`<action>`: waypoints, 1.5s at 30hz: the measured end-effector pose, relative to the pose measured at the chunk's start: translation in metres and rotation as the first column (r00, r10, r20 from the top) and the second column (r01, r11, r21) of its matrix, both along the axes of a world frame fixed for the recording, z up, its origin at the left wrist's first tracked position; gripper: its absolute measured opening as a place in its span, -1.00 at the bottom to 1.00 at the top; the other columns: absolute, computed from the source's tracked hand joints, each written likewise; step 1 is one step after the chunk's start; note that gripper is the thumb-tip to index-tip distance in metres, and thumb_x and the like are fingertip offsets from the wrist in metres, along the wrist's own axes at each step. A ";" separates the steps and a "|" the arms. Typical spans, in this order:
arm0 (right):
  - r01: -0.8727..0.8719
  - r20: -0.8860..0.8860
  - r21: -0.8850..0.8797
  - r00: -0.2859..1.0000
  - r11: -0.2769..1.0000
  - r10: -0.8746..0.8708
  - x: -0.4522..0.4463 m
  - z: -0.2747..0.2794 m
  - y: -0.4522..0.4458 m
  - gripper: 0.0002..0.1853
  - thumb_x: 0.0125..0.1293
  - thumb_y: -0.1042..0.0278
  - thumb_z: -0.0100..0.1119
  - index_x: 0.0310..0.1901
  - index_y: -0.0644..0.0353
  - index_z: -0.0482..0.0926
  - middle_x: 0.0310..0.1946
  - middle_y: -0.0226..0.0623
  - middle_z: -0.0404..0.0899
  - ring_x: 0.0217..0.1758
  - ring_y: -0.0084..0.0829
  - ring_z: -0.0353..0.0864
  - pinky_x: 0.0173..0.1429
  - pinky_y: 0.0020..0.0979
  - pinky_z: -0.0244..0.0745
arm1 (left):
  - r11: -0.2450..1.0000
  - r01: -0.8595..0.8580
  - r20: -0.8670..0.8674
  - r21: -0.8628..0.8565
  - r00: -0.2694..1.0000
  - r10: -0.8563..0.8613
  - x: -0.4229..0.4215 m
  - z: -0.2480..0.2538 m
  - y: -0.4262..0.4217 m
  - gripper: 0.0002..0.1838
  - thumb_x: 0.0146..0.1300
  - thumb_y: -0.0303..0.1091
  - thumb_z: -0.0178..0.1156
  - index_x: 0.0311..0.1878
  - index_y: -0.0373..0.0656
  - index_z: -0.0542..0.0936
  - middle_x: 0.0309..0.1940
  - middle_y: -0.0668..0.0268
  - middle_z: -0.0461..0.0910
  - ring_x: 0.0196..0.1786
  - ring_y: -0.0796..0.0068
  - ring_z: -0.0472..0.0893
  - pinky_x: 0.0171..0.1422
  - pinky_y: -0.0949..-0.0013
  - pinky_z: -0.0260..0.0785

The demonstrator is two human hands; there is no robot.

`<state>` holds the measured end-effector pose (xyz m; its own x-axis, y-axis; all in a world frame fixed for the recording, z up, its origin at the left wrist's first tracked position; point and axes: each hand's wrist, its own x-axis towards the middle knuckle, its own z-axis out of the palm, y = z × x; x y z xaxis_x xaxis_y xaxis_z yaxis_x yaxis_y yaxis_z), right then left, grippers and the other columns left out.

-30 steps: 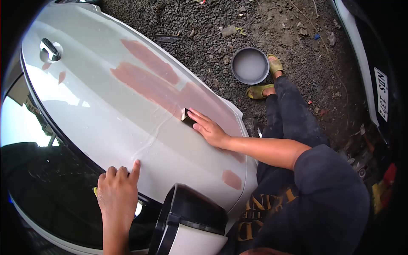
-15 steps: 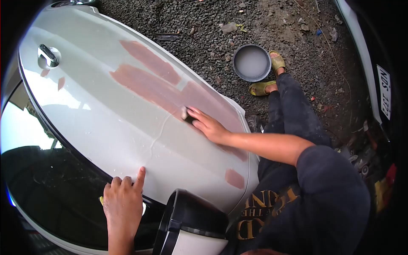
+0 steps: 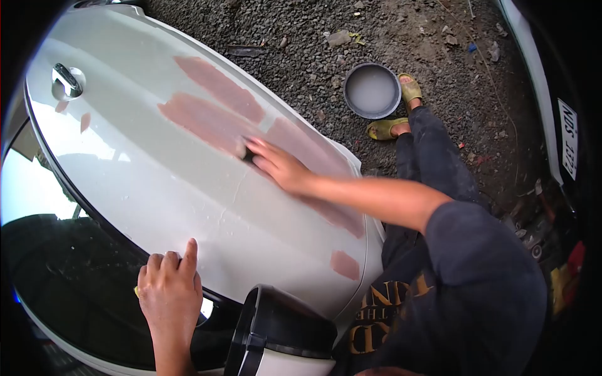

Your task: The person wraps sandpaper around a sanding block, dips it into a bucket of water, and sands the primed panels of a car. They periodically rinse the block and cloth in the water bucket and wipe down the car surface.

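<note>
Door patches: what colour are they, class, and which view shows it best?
The door patches are dull reddish-pink, best seen in the head view.

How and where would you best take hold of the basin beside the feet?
Probably two-handed, at opposite sides of its rim, coming from above. The basin stands upright on the gravel, its round rim exposed and no handle visible; the cloudy liquid inside favours a balanced, level hold.

dark gravel [image 3: 295, 81] beside brown dirt [image 3: 431, 53]
</note>
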<state>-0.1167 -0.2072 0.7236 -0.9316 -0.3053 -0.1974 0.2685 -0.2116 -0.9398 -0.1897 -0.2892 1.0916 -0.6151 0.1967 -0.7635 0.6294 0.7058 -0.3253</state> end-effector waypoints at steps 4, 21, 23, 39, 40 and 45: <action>0.091 -0.097 -0.061 0.991 0.994 -0.097 -0.113 -0.006 -0.050 -0.51 0.61 0.19 -0.01 0.47 0.16 0.40 0.54 0.01 0.28 0.64 -0.08 0.19 0.66 -0.20 0.13 | 0.997 -0.039 -0.116 0.066 0.992 0.047 0.003 -0.004 0.009 -0.55 0.10 -0.44 0.41 0.13 -0.04 0.71 -0.40 0.33 0.63 -0.27 0.31 0.64 -0.14 0.22 0.50; -0.011 -0.052 0.025 0.999 1.000 0.012 -0.022 -0.005 -0.005 -0.49 0.62 0.24 0.00 0.51 0.16 0.35 0.61 -0.08 0.19 0.69 -0.15 0.12 0.69 -0.23 0.05 | 0.985 -0.142 0.164 -0.094 0.974 0.156 0.011 0.005 0.006 -0.60 0.33 -0.39 0.27 0.24 0.04 0.70 -0.55 0.30 0.53 -0.45 0.26 0.58 -0.23 0.20 0.46; -0.062 -0.006 -0.002 0.998 0.998 0.062 0.050 0.005 0.030 -0.48 0.62 0.29 0.00 0.54 0.12 0.31 0.64 -0.13 0.12 0.70 -0.15 0.10 0.70 -0.21 0.01 | 0.981 -0.163 0.178 -0.103 0.968 0.179 0.009 0.006 0.006 -0.58 0.33 -0.37 0.27 0.26 0.05 0.69 -0.53 0.30 0.54 -0.44 0.25 0.59 -0.23 0.19 0.45; -0.108 0.072 0.001 0.992 0.994 0.107 0.079 0.000 0.046 -0.48 0.61 0.35 -0.03 0.54 0.17 0.29 0.65 -0.11 0.08 0.71 -0.14 0.06 0.71 -0.16 -0.01 | 0.973 -0.210 0.193 -0.099 0.955 0.226 0.007 0.004 0.007 -0.53 0.26 -0.37 0.34 0.27 0.05 0.66 -0.43 0.30 0.61 -0.34 0.23 0.62 -0.18 0.17 0.47; -0.068 0.085 -0.018 0.994 0.998 0.069 0.056 -0.009 0.029 -0.49 0.62 0.29 -0.03 0.52 0.17 0.31 0.63 -0.09 0.13 0.70 -0.14 0.09 0.71 -0.19 0.01 | 0.973 -0.208 0.194 -0.102 0.955 0.224 0.007 0.004 0.007 -0.53 0.26 -0.36 0.34 0.27 0.05 0.66 -0.43 0.30 0.61 -0.34 0.23 0.61 -0.18 0.17 0.47; -0.048 -0.028 -0.024 0.998 0.999 0.047 -0.059 -0.029 -0.024 -0.48 0.65 0.22 -0.05 0.55 0.15 0.28 0.64 -0.14 0.12 0.69 -0.19 0.10 0.69 -0.24 0.04 | 0.973 -0.210 0.177 -0.098 0.958 0.224 0.008 0.000 0.008 -0.54 0.26 -0.37 0.34 0.26 0.02 0.66 -0.45 0.30 0.59 -0.35 0.23 0.61 -0.18 0.18 0.46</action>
<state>-0.1762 -0.2312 0.6949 -0.9208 -0.3541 -0.1634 0.2526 -0.2223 -0.9417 -0.1819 -0.2809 1.0911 -0.4826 0.0099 -0.8758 0.5182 0.8094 -0.2764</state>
